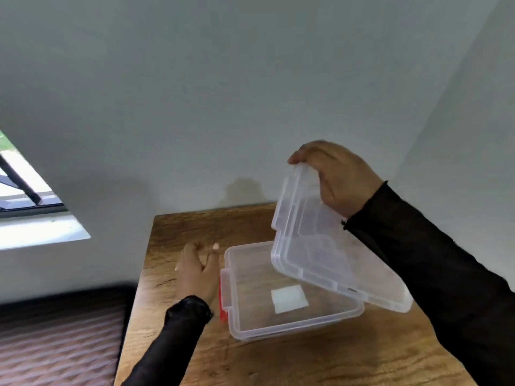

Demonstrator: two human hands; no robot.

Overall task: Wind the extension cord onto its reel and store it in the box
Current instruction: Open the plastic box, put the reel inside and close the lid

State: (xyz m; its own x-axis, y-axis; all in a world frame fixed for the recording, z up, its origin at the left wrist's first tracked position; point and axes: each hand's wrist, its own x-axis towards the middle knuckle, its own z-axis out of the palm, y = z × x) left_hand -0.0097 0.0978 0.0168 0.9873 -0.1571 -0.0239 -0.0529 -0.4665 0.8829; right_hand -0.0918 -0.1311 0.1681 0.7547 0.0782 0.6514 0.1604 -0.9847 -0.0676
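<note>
**Clear storage box, lid lifted, on wooden counter**

Item 1. Box: clear plastic, rectangular, standing open on the counter, right of centre. A red latch shows on its left side. A white square label is seen through the clear base. Nothing else is visible inside.

Item 2. Lid: clear plastic, matching the box. It is held in the air above the box's far right part, tilted steeply, its upper edge far and high, its lower corner hanging over the box's right rim. Whether it touches the rim cannot be told.

Item 3. Right hand: raised above the counter, its fingers curled over the upper edge of the lid and holding it. Black sleeve to the wrist.

Item 4. Left hand: low, just beside the box's left side, near the red latch. Its fingers are loosely spread and hold nothing; contact with the box cannot be confirmed. A ring shows on one finger. Black sleeve here also.

Item 5. Counter: wood-grain top, set against a pale wall.

Item 6. Surroundings: a window at far left; dark ribbed flooring at near left, blurred.

Extension cord and reel: not in view.
</note>
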